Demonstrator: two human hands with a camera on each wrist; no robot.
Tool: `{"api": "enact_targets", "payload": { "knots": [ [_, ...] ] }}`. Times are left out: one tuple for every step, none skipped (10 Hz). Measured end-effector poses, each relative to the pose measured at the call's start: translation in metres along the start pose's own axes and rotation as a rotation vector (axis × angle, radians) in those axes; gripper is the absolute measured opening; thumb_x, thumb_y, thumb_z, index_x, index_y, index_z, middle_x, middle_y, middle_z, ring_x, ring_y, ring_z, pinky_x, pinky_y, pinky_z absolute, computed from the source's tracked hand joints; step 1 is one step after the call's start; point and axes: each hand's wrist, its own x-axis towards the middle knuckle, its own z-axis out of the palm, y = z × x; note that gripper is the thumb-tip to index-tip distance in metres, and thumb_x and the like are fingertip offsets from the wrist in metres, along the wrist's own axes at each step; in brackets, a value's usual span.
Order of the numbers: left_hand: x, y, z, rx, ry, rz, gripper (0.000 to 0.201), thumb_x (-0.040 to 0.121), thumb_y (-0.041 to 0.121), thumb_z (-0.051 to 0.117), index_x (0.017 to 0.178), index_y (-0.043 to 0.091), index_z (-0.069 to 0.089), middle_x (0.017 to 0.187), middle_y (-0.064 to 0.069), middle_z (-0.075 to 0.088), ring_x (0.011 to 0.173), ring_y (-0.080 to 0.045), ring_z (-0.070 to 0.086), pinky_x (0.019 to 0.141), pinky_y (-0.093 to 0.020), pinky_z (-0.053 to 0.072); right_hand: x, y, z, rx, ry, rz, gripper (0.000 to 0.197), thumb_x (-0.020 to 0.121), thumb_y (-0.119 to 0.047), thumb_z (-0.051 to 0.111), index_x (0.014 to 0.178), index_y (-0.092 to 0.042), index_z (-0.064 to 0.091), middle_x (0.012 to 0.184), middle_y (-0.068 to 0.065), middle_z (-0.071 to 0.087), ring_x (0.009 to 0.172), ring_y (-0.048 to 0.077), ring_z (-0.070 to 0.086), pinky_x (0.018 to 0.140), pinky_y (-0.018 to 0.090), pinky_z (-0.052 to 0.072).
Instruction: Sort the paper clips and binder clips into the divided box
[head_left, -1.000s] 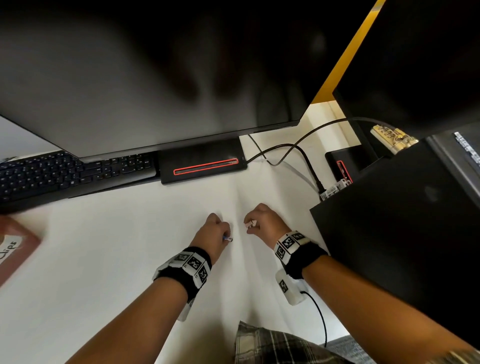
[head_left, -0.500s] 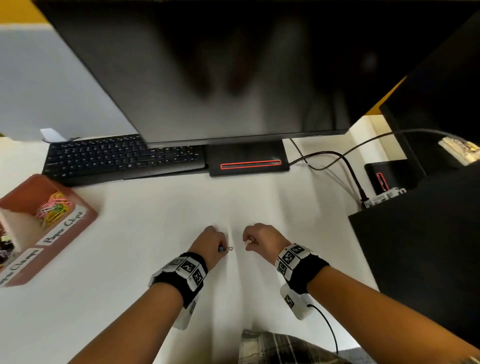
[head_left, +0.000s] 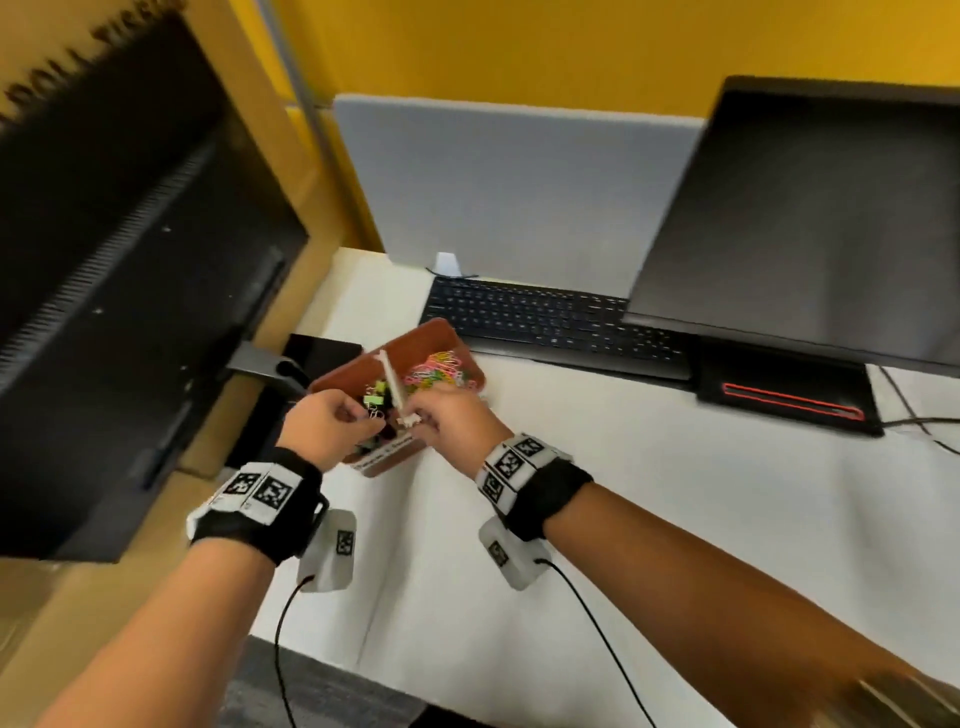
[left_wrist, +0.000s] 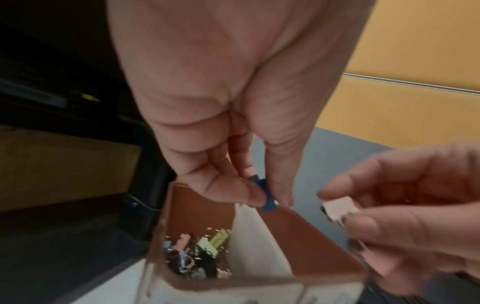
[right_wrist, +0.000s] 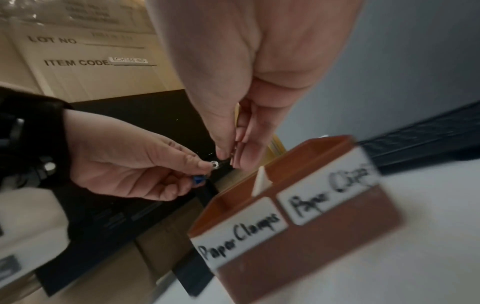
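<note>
The brown divided box (head_left: 439, 332) stands at the desk's left edge, split by a white divider (head_left: 390, 382). Coloured paper clips (head_left: 441, 371) fill its right compartment, labelled "Paper Clips" (right_wrist: 330, 193). Several binder clips (left_wrist: 207, 246) lie in the left one, labelled "Paper Clamps" (right_wrist: 239, 232). My left hand (head_left: 370, 421) hovers over the left compartment and pinches a blue binder clip (left_wrist: 265, 193) between thumb and finger. My right hand (head_left: 423, 418) is beside it above the divider's near end, pinching a pale pink binder clip (left_wrist: 337, 208).
A black keyboard (head_left: 545, 322) lies behind the box under the right monitor (head_left: 805, 234) and its base (head_left: 784, 395). The back of another monitor (head_left: 119, 291) looms close on the left. A grey partition (head_left: 509, 182) closes the back. Cables (head_left: 924, 415) trail at the far right.
Both hands have moved left from the middle of the desk to above the box, each carrying its clip. The head view has swung left with them.
</note>
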Motion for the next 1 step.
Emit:
{"api": "enact_targets", "payload": {
  "knots": [
    [0.0133, -0.0147, -0.0149, -0.325, 0.017, -0.114, 0.038, 0.083, 0.042, 0.062, 0.07, 0.006, 0.064, 0.081, -0.022, 0.068, 0.058, -0.017, 0.064, 0.062, -0.029, 0.057, 0.038, -0.035, 0.0188, 0.01, 0.008, 0.036, 0.038, 0.088, -0.007, 0.056, 0.125, -0.012, 0.053, 0.121, 0.014, 0.055, 0.108, 0.028, 0.055, 0.096, 0.036, 0.046]
  ]
}}
